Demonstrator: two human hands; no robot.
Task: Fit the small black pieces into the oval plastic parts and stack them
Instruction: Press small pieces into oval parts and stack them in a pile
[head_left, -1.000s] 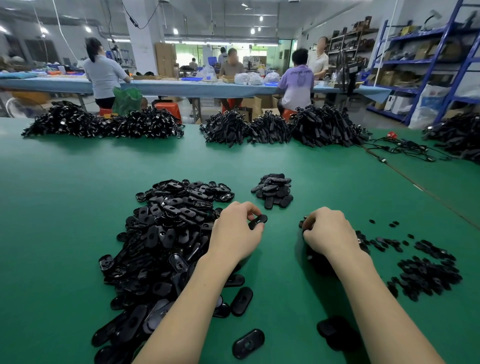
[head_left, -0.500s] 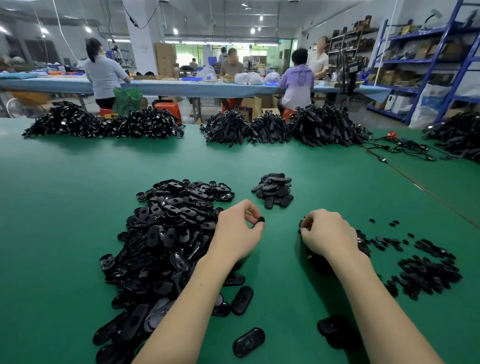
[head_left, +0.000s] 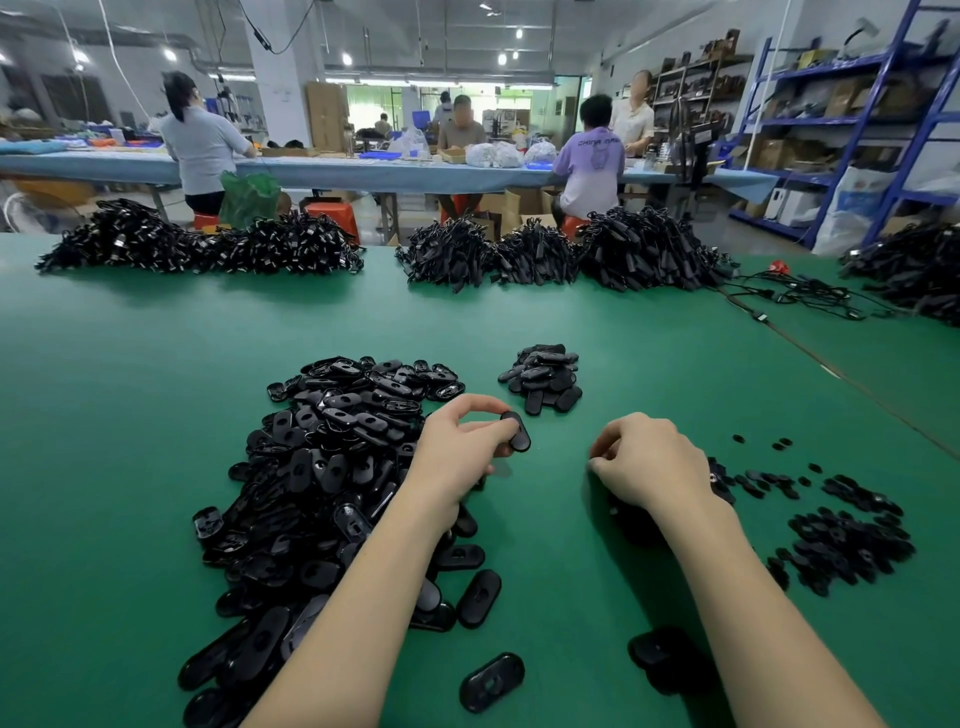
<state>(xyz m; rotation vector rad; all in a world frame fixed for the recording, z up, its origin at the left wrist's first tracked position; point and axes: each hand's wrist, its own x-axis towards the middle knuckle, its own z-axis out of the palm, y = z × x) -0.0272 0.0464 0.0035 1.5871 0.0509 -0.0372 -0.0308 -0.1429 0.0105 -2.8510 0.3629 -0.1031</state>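
You are mid-fit: your left hand (head_left: 462, 452) pinches one oval part (head_left: 515, 432) at the frame's centre, above the green desk (head_left: 130, 415). Your right hand (head_left: 649, 462) is curled, fingertips drawn together (whether it already holds a small black piece, I cannot tell). Next, likely, bring the hands together and press a piece into the oval's hole. The loose ovals (head_left: 322, 467) lie left of your left hand, the small pieces (head_left: 841, 540) right of your right, the finished stack (head_left: 545, 376) just above.
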